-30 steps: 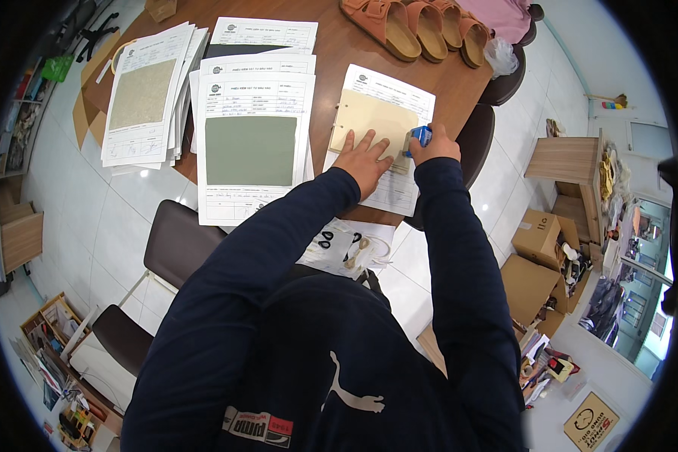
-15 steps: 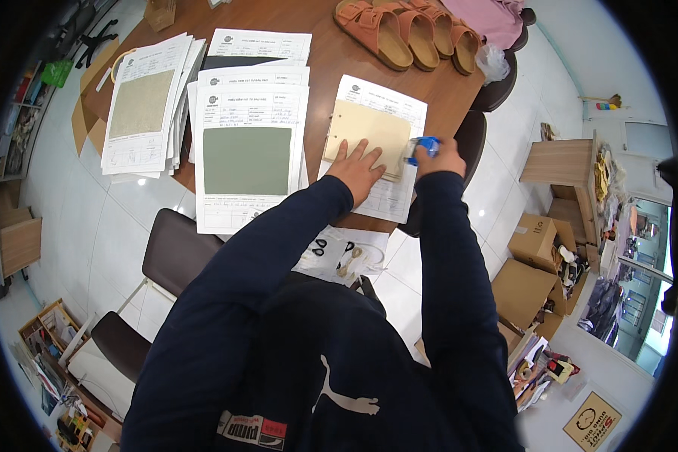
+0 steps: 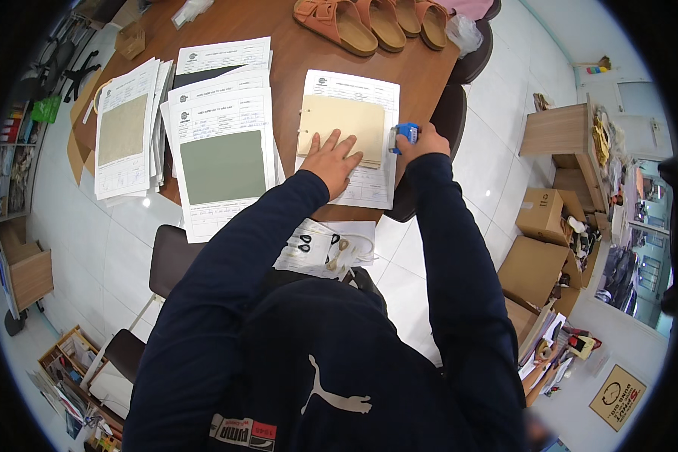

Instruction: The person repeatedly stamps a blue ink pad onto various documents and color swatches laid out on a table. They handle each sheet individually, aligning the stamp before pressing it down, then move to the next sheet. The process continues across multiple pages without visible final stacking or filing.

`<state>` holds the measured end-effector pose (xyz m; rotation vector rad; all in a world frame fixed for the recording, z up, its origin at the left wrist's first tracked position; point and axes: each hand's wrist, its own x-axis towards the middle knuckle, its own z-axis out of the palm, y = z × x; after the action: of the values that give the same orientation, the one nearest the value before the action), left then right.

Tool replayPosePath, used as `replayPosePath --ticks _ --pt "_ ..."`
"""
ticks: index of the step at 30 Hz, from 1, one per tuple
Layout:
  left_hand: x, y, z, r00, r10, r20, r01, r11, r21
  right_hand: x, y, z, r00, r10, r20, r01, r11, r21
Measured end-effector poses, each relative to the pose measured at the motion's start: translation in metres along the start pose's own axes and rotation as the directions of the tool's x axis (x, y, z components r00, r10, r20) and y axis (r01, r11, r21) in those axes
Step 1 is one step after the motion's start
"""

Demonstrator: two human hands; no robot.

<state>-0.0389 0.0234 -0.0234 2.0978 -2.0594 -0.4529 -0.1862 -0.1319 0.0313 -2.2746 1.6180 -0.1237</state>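
Note:
My left hand (image 3: 334,159) lies flat with fingers spread on a stack of cream sample sheets (image 3: 346,113). Small punched holes run down that stack's left edge. Under it is a white printed form (image 3: 369,192), its borders showing on the table. Just right of the stack, my right hand (image 3: 428,142) is closed round a small blue and clear block that looks like a self-inking stamp (image 3: 404,137). The stamp is held over the form's right edge; I cannot tell whether it touches the paper.
Forms with a green swatch (image 3: 222,167) and a beige swatch (image 3: 123,128) lie to the left. Orange sandals (image 3: 346,30) stand at the table's far side. Sheets with cords (image 3: 328,250) are near my body. Dark chairs (image 3: 175,258) flank the table; cardboard boxes (image 3: 533,271) sit at right.
The whole view has shifted, so the table and papers appear further left. My left hand stays on the cream stack. The right hand keeps hold of the stamp beside it, its blue body now more visible.

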Motion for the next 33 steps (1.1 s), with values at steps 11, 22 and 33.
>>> replayPosePath --ticks 11,22,33 --pt "-0.001 -0.004 0.009 0.999 0.005 -0.045 -0.006 1.000 -0.014 0.009 -0.030 0.015 0.998 0.014 0.062 -0.001 0.981 -0.196" --pt "0.000 -0.006 0.011 0.999 0.011 -0.046 -0.011 1.000 -0.005 -0.004 -0.021 0.002 0.999 -0.041 0.033 0.045 0.991 -0.125" --pt "0.000 -0.004 0.001 1.000 0.012 0.002 -0.012 1.000 0.002 -0.050 0.007 0.001 0.958 -0.285 0.035 0.284 0.958 0.027"
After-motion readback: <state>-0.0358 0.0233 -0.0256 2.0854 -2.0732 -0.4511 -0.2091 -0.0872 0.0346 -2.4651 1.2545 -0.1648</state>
